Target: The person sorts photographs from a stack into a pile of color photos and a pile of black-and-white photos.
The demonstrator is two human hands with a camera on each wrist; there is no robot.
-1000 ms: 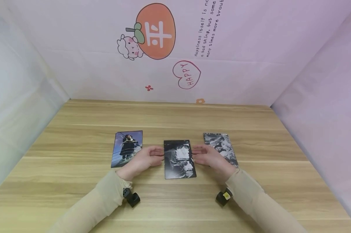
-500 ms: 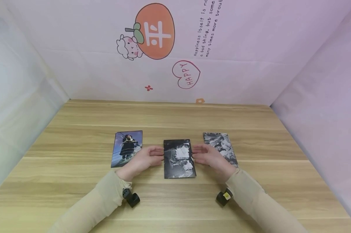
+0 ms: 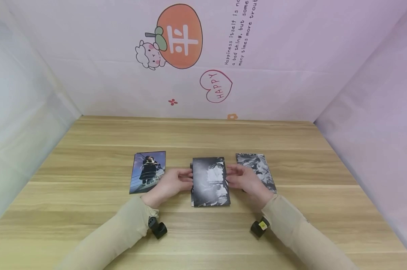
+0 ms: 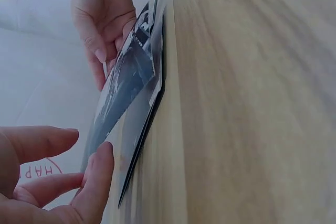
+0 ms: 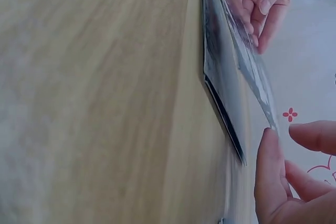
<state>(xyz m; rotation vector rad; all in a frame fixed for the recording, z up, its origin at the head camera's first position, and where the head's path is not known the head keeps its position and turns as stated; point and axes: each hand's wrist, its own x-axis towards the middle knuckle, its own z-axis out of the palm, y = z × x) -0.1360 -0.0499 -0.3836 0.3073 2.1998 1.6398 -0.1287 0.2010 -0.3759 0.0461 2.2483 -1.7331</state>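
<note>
A black-and-white photo card is held slightly raised at the middle of the table, above a pile of similar cards. My left hand holds its left edge with the fingertips. On the opposite edge, my right hand holds it the same way. The wrist views show a wedge-shaped gap between the lifted card and the pile, with fingertips at the card's edge. Most of the pile is hidden from above; a thin strip shows along the left side.
A colour photo card of a couple at a railing lies left of the hands. To the right is another black-and-white photo card, partly covered by the right hand. A printed cloth wall borders the wood-grain table.
The top card has come up off the pile and shifted a little to the right, uncovering the pile's left edge. Both hands moved slightly with it.
</note>
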